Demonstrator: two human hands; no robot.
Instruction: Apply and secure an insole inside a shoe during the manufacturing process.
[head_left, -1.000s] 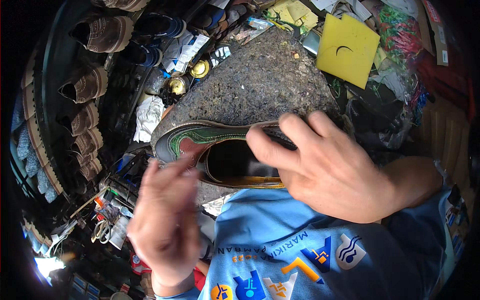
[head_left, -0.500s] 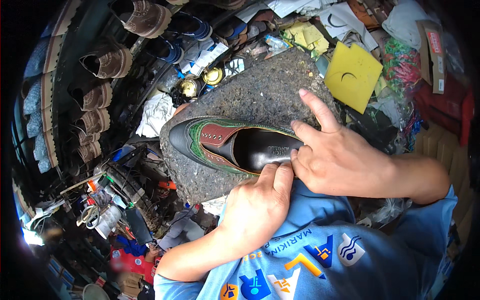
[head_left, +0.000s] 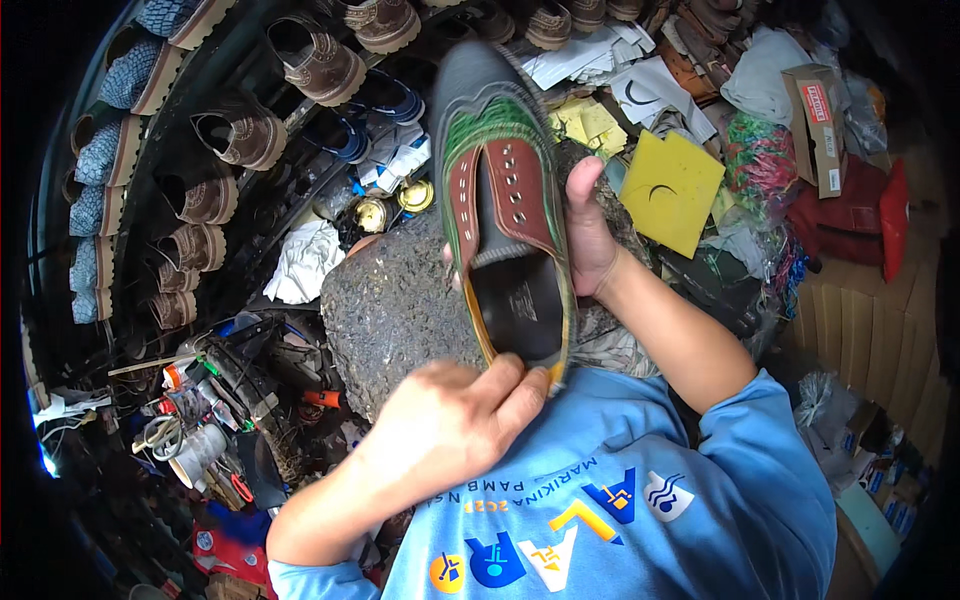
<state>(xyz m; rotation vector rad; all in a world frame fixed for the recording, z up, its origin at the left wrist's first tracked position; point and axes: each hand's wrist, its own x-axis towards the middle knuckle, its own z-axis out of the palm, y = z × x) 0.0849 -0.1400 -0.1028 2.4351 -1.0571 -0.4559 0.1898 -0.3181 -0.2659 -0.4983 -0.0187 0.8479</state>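
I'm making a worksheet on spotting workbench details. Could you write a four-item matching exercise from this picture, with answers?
Column one
1. Left hand
2. Right hand
3. Yellow sheet
4. Crumpled white paper

Column two
A. Left of the rough grey block
B. Thumb raised, at the right side of the shoe
C. Marked with a dark curve
D. Fingers at the shoe's heel

Pairs: 1-D, 2-B, 3-C, 4-A

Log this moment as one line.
left hand: at heel of shoe | right hand: supporting underneath, thumb up | shoe: toe pointing away, over stone
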